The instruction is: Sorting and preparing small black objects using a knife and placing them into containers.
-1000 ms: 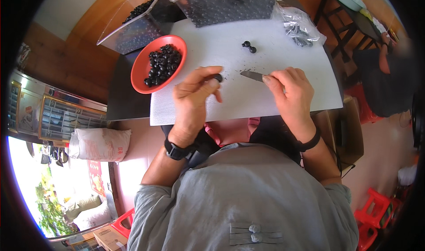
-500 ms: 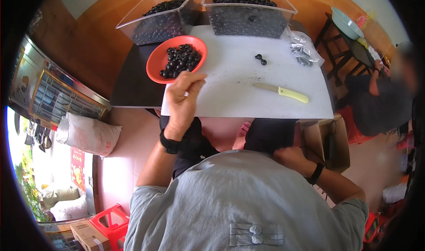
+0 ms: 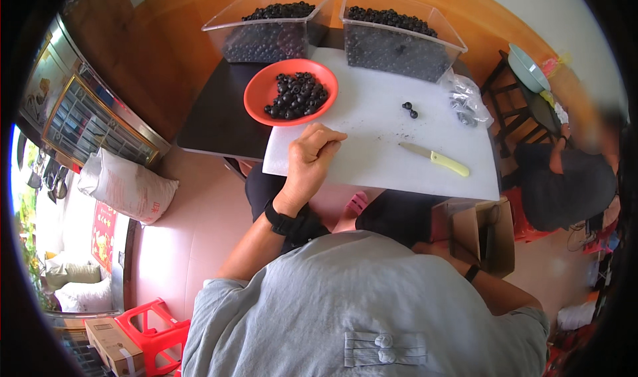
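Note:
Over the near left edge of the white board (image 3: 372,158), my left hand (image 3: 310,156) is closed with thumb and forefinger together; whether a small thing is between them I cannot make out. Just beyond it sits an orange-red bowl (image 3: 254,98) with many small, round, shiny black bead-like balls (image 3: 297,98). My right hand (image 3: 425,247) is low by my lap, mostly hidden behind my shirt, its fingers out of sight. A few loose black balls (image 3: 411,111) lie on the board, and nearer me a knife (image 3: 448,163) with a pale yellow-green handle.
Two clear plastic bins (image 3: 399,51) of black balls stand along the table's far side. A crumpled clear bag (image 3: 468,101) lies at the board's right. An open cardboard box (image 3: 502,237) stands below right. Another person (image 3: 565,184) sits at the right.
The view has shifted, moving the table rightward and tilting it. My left hand has moved away from the bowl's rim, its fingers curled more tightly. My right hand has gone further out of sight.

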The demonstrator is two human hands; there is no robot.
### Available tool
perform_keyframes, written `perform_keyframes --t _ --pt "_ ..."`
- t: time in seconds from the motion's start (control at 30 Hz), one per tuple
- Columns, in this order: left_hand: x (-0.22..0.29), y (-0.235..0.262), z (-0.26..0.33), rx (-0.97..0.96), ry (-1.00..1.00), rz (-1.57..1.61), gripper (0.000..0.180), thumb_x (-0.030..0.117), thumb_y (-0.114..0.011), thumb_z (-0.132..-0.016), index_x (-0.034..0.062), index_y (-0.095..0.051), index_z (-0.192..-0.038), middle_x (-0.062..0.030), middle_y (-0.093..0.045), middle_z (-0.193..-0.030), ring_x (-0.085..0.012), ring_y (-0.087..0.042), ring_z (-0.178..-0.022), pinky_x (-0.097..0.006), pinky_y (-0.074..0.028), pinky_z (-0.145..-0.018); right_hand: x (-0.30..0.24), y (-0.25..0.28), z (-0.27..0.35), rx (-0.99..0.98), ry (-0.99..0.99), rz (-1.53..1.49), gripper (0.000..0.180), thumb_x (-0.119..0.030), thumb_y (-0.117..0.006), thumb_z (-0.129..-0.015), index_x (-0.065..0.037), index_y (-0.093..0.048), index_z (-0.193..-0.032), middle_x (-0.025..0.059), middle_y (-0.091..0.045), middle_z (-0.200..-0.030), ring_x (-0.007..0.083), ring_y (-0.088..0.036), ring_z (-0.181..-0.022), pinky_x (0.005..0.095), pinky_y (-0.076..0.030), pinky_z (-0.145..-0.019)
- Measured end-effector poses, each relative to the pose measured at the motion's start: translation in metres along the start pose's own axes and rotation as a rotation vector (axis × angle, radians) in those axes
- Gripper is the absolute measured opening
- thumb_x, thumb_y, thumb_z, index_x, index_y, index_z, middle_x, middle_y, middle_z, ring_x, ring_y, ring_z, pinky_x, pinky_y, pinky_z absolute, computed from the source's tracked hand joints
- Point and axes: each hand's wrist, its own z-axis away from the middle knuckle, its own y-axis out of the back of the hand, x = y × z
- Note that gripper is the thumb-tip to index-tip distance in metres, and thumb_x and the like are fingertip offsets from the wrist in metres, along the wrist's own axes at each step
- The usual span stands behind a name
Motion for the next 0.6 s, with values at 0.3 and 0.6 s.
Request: perform_keyframes --t 0.3,0.6 --pt "-0.001 0.002 0.001 0.006 0.011 0.039 0.017 -0.01 -0.064 -0.088 -0.0031 -0.074 -0.101 -0.0088 -0.064 -0.088 -0.0197 -0.061 -0.083 -0.03 -0.049 -0.076 0.074 -0.015 -0.01 -0.009 -0.088 -0.554 0.044 -0.021 -0.076 -0.095 0.0 -0.064 -0.133 0.0084 -0.07 -0.121 0.0156 -0.065 -0.109 0.0325 -0.052 -0.095" --pt "0.002 0.002 -0.001 -0.01 0.011 0.059 0.016 -0.01 -0.065 -0.09 -0.0031 -0.073 -0.101 -0.0084 -0.063 -0.087 -0.0196 -0.061 -0.082 -0.031 -0.049 -0.074 0.062 0.005 0.004 -0.183 -0.056 -0.563 0.047 -0.024 -0.072 -0.099 0.003 -0.063 -0.136 0.0093 -0.07 -0.126 0.0163 -0.065 -0.111 0.0322 -0.05 -0.1"
